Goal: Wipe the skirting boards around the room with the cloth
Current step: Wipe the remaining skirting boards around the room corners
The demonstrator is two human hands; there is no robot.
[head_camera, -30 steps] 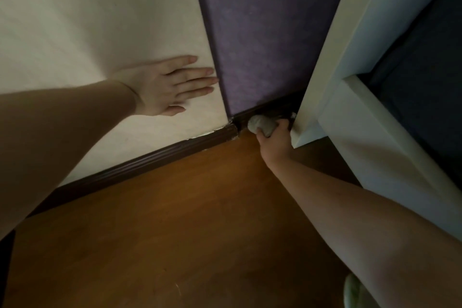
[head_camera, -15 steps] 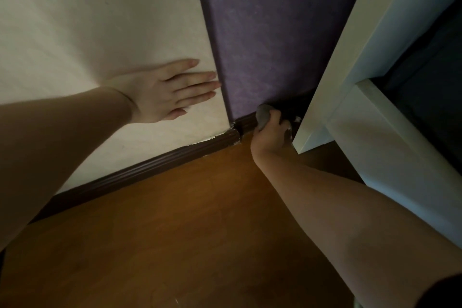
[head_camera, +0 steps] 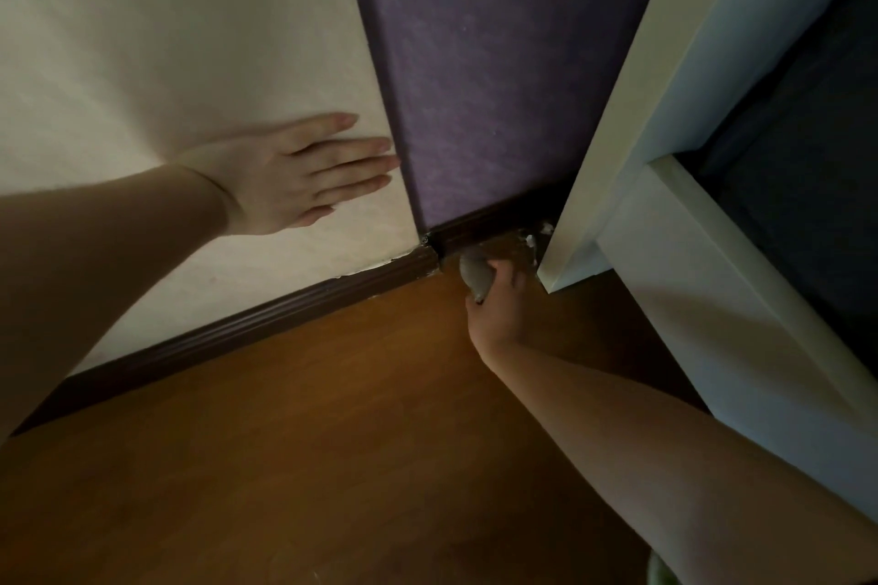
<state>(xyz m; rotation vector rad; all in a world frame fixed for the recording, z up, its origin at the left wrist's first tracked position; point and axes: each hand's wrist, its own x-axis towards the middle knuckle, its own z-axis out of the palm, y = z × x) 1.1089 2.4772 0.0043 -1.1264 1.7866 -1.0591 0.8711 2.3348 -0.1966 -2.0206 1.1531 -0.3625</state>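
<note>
The cloth (head_camera: 475, 276) is bunched into a small grey wad in the right hand (head_camera: 499, 314), whose fingers curl round it, holding it low at the corner just in front of the dark skirting board (head_camera: 480, 226). It looks soft and light, so it should mould to the board's grooves; a full-fist hold with a pad left poking out past the fingers suits it best. The left hand (head_camera: 290, 176) lies flat, fingers straight, on the pale wall (head_camera: 166, 52) above the board.

dim, soft, wide-angle edge distortion
</note>
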